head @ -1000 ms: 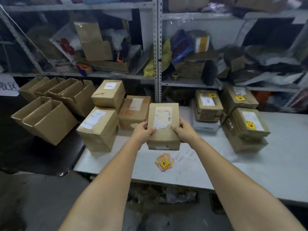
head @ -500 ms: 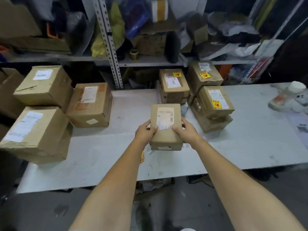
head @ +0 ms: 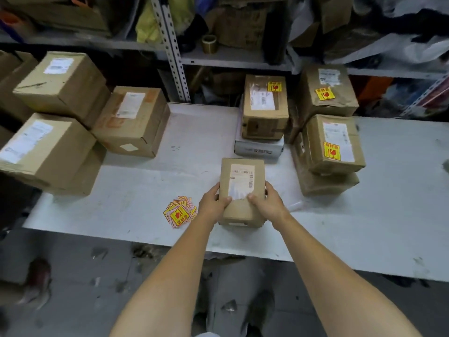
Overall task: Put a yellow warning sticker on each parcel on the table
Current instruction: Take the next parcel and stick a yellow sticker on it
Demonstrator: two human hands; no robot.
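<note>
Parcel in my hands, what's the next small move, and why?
Probably free the left hand and take a sticker from the pile just left of it. The parcel, gripped by both hands, shows only a white label, no yellow sticker, and looks set down on the table, so the right hand could steady it.

You looked at a dim room, lit softly from above. The white table was the brightest surface; the shelves behind and the floor sat in deep shadow. The boxes on the left were blurred. Straight edges bowed outward near the frame's sides. The parcel at centre was sharpest, its label showing a pale sheen.
</note>
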